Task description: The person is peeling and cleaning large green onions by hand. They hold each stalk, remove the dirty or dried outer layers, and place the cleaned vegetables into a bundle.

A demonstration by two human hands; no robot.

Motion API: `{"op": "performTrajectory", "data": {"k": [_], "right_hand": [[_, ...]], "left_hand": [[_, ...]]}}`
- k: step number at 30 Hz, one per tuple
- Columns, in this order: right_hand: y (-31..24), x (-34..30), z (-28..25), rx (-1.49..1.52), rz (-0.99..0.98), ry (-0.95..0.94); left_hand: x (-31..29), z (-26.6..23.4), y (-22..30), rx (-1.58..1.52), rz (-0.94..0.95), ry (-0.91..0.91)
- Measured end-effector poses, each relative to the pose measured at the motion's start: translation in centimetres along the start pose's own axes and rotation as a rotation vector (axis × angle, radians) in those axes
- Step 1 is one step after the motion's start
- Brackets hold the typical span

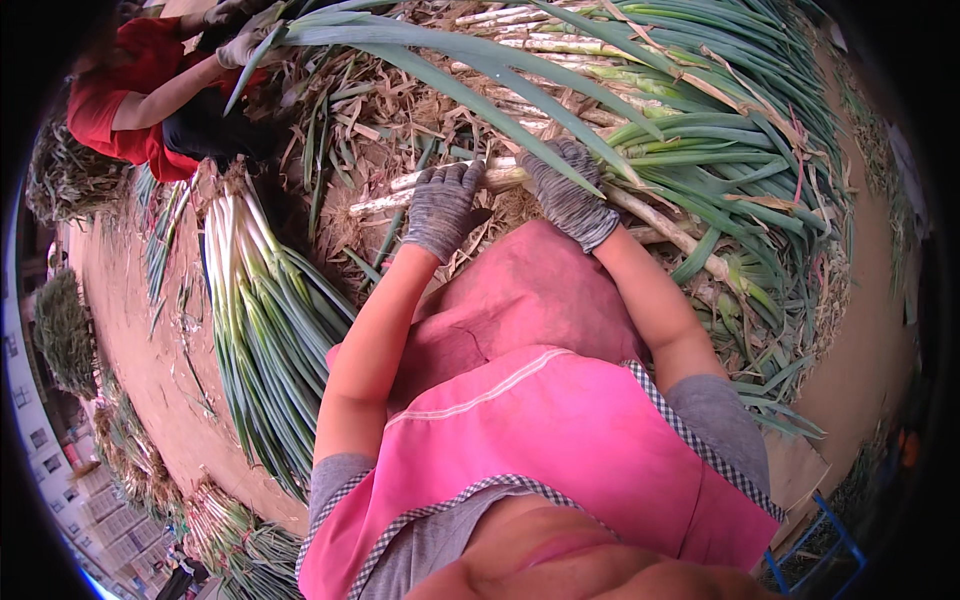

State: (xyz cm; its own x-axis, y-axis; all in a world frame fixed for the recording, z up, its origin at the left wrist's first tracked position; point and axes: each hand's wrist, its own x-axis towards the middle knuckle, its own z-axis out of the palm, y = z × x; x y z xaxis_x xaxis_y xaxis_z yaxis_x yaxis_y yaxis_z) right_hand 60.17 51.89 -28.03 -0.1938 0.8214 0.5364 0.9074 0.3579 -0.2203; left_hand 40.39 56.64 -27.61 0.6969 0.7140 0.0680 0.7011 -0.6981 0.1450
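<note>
My left hand (pixel 445 208), in a grey knit glove, has its fingers curled over white green onion stalks (pixel 382 203) whose root ends point left. Close to its right, my gloved right hand (pixel 572 195) is closed round the same stalks (pixel 503 177), nearer the leaves. The fingertips of both hands are partly hidden. Long green leaves (pixel 470 62) arch over the pile and pass across the right hand. A thick pale stalk (pixel 670 228) slants down to the right beside the right wrist.
A large heap of green onions (pixel 740 165) lies at the right. Dry husks (pixel 375 125) litter the ground ahead. At the left stands a bundle of green onions (pixel 265 290), roots up. A co-worker in red (pixel 140 95) with gloved hands is at upper left. A blue metal frame (pixel 835 535) is at lower right.
</note>
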Motion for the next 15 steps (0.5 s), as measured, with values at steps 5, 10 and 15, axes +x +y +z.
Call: {"op": "performTrajectory", "data": {"k": [5, 10, 15], "right_hand": [[-1.3, -5.2, -2.5, 1.007, 0.95, 0.064], [0.5, -4.8, -3.1, 1.674, 1.179, 0.315], [-2.4, -0.8, -4.8, 1.667, 0.738, 0.432]], "left_hand": [[-0.2, 2.4, 0.0, -0.357, -0.143, -0.101], [-0.9, -2.8, 1.8, -0.385, -0.145, -0.069], [-2.6, -3.5, 1.3, -0.479, -0.108, 0.191]]}}
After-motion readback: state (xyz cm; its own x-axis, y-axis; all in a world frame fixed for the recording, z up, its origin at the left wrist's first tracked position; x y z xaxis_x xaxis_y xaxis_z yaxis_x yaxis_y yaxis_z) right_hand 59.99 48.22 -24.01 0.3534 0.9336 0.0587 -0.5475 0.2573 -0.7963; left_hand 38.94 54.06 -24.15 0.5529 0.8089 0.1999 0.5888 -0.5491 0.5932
